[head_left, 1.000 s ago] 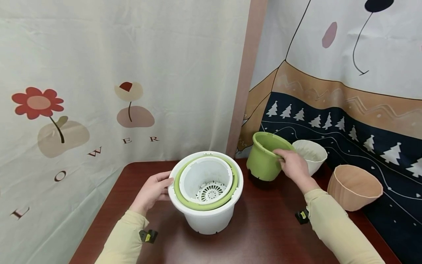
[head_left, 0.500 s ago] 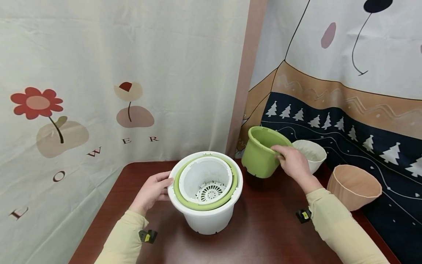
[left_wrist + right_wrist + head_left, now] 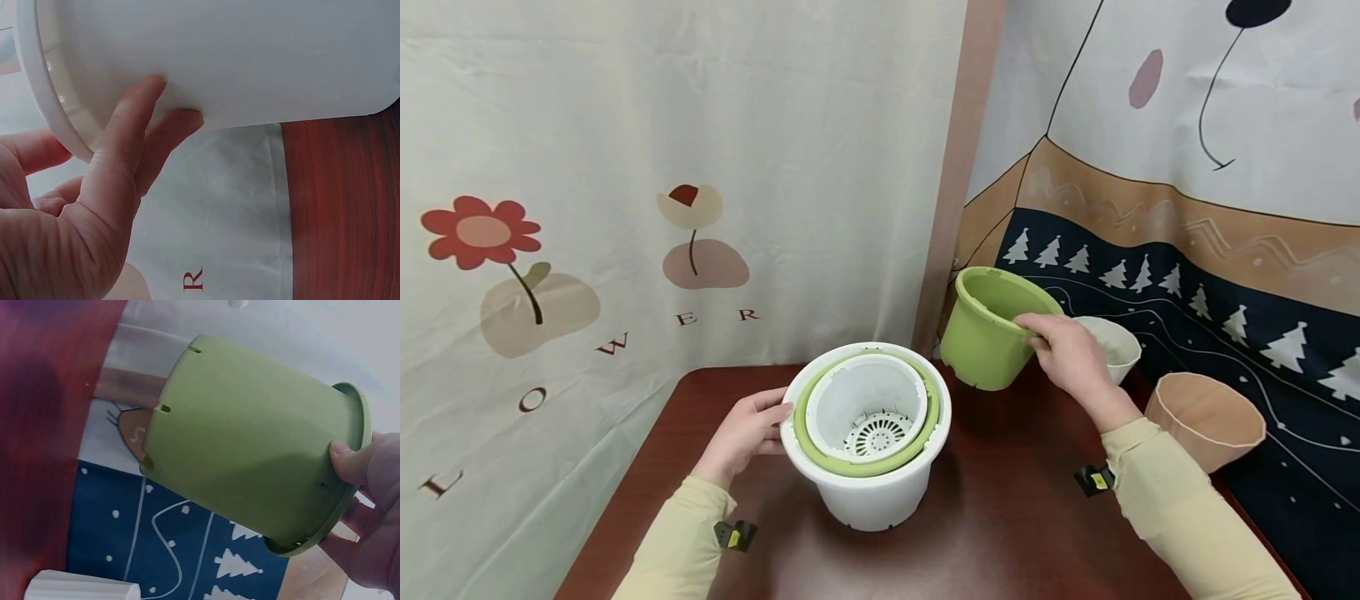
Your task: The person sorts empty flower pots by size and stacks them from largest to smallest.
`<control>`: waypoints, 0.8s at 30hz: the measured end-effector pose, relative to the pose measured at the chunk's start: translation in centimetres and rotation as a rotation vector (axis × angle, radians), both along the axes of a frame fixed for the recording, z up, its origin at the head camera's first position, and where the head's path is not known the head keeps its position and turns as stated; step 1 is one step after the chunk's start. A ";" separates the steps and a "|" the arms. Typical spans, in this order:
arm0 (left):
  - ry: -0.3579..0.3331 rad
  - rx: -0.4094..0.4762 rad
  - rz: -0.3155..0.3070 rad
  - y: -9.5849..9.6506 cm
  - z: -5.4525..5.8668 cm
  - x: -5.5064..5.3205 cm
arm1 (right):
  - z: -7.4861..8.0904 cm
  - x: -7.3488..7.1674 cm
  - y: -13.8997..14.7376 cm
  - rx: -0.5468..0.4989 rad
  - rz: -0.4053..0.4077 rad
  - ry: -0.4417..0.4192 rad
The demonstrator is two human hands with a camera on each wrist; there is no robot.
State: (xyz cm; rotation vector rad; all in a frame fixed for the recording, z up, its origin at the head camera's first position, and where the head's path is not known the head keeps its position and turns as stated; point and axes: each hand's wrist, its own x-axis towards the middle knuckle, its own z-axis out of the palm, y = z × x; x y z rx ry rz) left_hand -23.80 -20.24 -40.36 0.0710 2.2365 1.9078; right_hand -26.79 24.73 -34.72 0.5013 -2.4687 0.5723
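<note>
At the table's middle stands a large white flowerpot (image 3: 872, 504) with a green-rimmed pot (image 3: 934, 417) and a smaller white pot with a slotted bottom (image 3: 868, 408) nested inside it. My left hand (image 3: 748, 433) holds the large pot's left rim; in the left wrist view two fingers (image 3: 122, 125) lie along its outer wall. To the right, my right hand (image 3: 1067, 354) grips a separate green flowerpot (image 3: 985, 342) by its rim, thumb on the outside. This pot is tilted and raised above the table, with notches along its bottom edge in the right wrist view.
Behind the right hand stands a white fluted pot (image 3: 1116, 346), partly hidden. A peach-coloured fluted pot (image 3: 1202, 417) sits by the right edge of the dark red table (image 3: 1000, 517). Printed curtains (image 3: 820, 208) hang close along the back and right.
My right hand has lifted the green flowerpot higher and moved it slightly left, toward the back. The left hand and the nested pots have stayed in place.
</note>
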 end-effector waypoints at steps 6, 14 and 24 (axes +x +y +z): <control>-0.002 -0.002 0.005 0.0 0.0 0.0 | 1.6 0.8 -0.4 -0.034 0.012 0.020; -0.011 -0.015 0.019 0.0 -0.1 -0.1 | 3.1 1.1 -0.8 -0.030 0.090 0.150; -0.015 -0.013 0.020 0.0 0.1 0.0 | 4.8 1.5 -1.9 -0.047 0.189 0.235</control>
